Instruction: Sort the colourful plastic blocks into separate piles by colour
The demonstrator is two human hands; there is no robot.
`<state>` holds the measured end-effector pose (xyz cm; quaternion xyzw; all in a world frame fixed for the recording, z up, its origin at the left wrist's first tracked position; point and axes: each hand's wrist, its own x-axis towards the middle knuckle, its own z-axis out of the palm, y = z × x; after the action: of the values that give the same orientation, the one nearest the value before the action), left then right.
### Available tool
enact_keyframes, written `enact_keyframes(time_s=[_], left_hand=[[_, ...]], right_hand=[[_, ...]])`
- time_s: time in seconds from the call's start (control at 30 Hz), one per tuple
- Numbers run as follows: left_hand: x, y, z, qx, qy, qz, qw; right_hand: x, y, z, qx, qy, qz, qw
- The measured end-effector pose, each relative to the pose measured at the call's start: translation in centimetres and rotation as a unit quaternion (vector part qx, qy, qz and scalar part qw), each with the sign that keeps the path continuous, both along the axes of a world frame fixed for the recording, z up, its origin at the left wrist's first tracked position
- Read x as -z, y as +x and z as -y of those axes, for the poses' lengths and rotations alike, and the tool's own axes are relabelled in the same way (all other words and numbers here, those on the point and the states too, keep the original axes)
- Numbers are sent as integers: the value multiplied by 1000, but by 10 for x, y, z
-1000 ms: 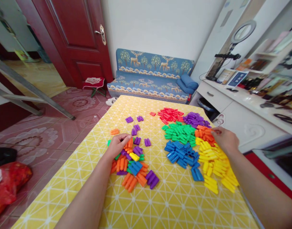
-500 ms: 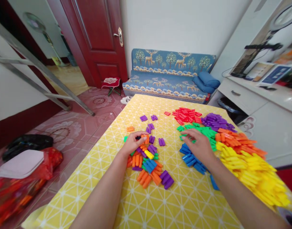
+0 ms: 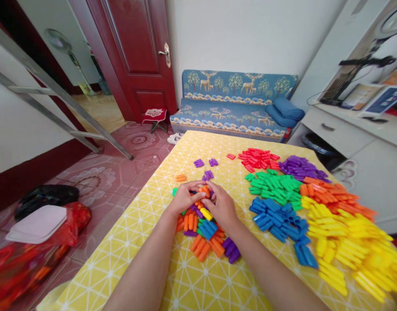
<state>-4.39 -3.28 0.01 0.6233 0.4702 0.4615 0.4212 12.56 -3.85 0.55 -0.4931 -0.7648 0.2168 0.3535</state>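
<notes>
My left hand (image 3: 184,198) is closed on an orange plastic piece (image 3: 204,190) made of joined tubes. From the other side my right hand (image 3: 222,206) meets it, fingers curled in at the same piece; whether it grips that piece or another is hidden. Below both hands lies a mixed cluster of tube pieces, with a yellow piece (image 3: 206,213), a blue piece (image 3: 208,229), orange pieces (image 3: 200,247) and a purple piece (image 3: 231,250). Several single purple pieces (image 3: 208,175) and one orange piece (image 3: 180,178) lie beyond the hands.
Sorted piles cover the table's right side: red (image 3: 258,159), green (image 3: 276,186), purple (image 3: 300,167), orange (image 3: 337,196), blue (image 3: 279,218) and yellow (image 3: 350,242). A patterned yellow tablecloth (image 3: 127,268) covers the table. Behind stands a blue sofa (image 3: 231,114); a ladder (image 3: 62,101) leans at left.
My right hand has moved left from the green pile to my left hand and the orange piece. My left hand stays over the cluster. The view has shifted slightly.
</notes>
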Motion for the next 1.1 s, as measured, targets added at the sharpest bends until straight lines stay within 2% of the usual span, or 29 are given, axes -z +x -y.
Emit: enact_keyframes(time_s=[0.17, 0.3, 0.4, 0.5, 0.57, 0.67, 0.73, 0.87, 1.0, 1.1], left_hand=[[2, -2, -1, 7, 12, -26, 1000], [0, -3, -2, 13, 28, -50, 998], [-1, -2, -2, -1, 33, -71, 997], [-1, -1, -3, -11, 30, -73, 997], [0, -1, -3, -14, 27, -70, 997], [1, -1, -4, -14, 24, -66, 997], [1, -1, -4, -13, 22, -65, 998], [0, 0, -4, -17, 22, -58, 998], [3, -1, -4, -21, 22, -53, 998], [5, -1, -4, -22, 20, -59, 998]], right_hand=[[-3, 2, 3, 20, -11, -7, 1000], [-13, 33, 4, 56, 4, -1, 998], [-27, 85, -3, 130, 31, 33, 990], [-44, 158, -16, 227, 55, 112, 966], [-55, 211, -25, 268, 62, 169, 946], [-70, 274, -34, 328, 38, 240, 913], [-76, 297, -35, 354, 19, 271, 895], [-75, 300, -29, 323, 23, 285, 902], [-62, 288, -25, 229, 12, 317, 920], [-49, 290, -24, 167, -27, 366, 915]])
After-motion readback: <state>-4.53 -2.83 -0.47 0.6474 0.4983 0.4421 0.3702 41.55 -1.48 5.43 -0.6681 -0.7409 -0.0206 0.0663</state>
